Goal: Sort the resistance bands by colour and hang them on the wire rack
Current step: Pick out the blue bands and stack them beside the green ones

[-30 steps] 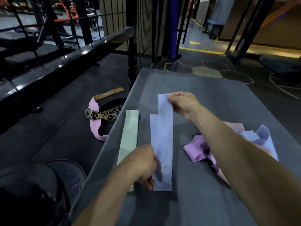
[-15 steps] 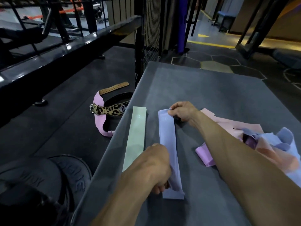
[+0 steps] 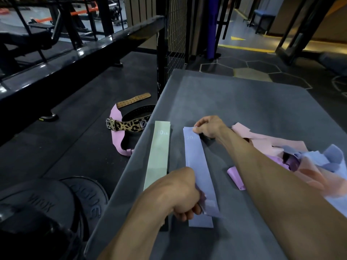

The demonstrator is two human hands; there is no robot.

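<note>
Your left hand (image 3: 185, 194) is curled tight on the near end of the blue band (image 3: 199, 173), fingers wrapped round its edge. The band lies flat on the grey table (image 3: 244, 109), its long axis running away from you. Just left, parallel and apart from it, lies the green band (image 3: 158, 156). At the far end your right hand (image 3: 210, 128) pinches the blue band's corner.

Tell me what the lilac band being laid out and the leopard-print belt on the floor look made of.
Lilac band: thin matte rubber or latex, judging by how flat and limp it lies; possibly fabric. Leopard-print belt: stiff, probably leather with a printed or fabric face, since it holds its curve; its buckle looks like shiny metal.
</note>
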